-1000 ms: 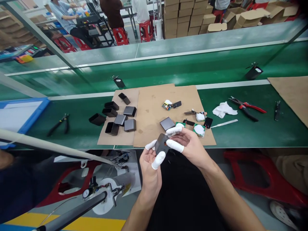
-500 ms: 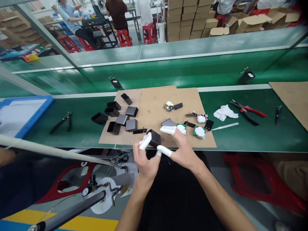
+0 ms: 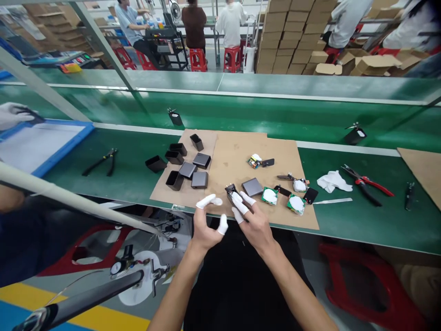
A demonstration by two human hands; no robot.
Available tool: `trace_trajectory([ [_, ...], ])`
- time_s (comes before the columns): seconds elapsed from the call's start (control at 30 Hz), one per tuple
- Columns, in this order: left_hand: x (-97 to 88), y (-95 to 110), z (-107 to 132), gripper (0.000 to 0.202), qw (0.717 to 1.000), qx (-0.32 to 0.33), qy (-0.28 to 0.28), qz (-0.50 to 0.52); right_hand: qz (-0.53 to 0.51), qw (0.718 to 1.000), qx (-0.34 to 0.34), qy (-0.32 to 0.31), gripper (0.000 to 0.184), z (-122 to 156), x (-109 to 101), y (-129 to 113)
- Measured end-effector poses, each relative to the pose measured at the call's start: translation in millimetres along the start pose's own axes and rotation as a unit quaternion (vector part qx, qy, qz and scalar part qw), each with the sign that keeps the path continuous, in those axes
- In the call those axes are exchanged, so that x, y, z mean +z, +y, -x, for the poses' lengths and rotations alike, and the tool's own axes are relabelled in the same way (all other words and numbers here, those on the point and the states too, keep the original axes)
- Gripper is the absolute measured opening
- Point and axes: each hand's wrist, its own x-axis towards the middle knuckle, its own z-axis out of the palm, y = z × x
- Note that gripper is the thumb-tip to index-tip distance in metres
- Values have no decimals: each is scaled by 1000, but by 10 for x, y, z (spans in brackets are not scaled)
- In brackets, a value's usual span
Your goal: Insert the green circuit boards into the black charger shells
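Observation:
My left hand point(image 3: 206, 223) hovers at the near edge of the cardboard sheet point(image 3: 237, 156), its fingers in white cots spread apart and holding nothing. My right hand point(image 3: 251, 221) reaches onto the sheet beside it. Its capped thumb and fingers pinch a small black part point(image 3: 230, 190) that rests on the cardboard. A grey square housing point(image 3: 252, 186) lies just right of that part. Two green circuit boards with white pads point(image 3: 269, 195) point(image 3: 296, 203) lie further right.
Several black and grey housings point(image 3: 188, 169) cluster on the cardboard's left. Pliers point(image 3: 100, 162) lie on the green bench at left, and red-handled cutters point(image 3: 365, 185) and a white cloth point(image 3: 332, 180) at right. A blue-framed tray point(image 3: 65, 149) is far left, where another person's gloved hand point(image 3: 12, 115) works. People sit behind.
The black housing came out of both hands and down to the cardboard. My left hand let go and opened. The view shifted so the bench sits lower and further right.

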Motion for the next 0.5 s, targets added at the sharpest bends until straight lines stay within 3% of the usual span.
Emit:
trace_trajectory([
  [0.2, 75, -255, -112, 40, 993, -59, 96, 40, 30, 998, -40, 39, 74, -20, -13, -59],
  [0.5, 97, -351, -37, 38, 988, -97, 115, 47, 34, 998, -53, 5, 63, -49, 10, -99],
])
